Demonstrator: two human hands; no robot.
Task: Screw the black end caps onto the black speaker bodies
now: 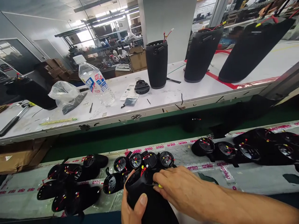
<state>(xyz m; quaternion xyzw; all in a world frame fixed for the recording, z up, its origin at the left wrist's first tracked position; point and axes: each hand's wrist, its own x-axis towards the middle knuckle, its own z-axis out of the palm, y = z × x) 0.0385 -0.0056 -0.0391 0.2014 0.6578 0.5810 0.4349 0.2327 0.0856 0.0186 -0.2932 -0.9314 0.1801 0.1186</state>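
Note:
A black, fabric-covered tube-shaped speaker housing (151, 202) is tilted in front of me, its open top facing away. Red wires with yellow and white connectors (143, 169) stick out of that opening. My left hand (134, 207) is wrapped round the housing's left side, thumb on the near face. Against its upper right side, just below the rim, my right hand (173, 186) is closed in a pinch. A small yellow bit (160, 186) shows at those fingertips; the rest of what they hold is hidden.
Several similar housings lie on the lower, tape-marked surface (182, 183). On the white bench (121, 107) stand three upright housings, with a plastic bottle (97, 82), a round black part (142, 87), a clear bag (66, 93) and a hammer-like tool (14, 119).

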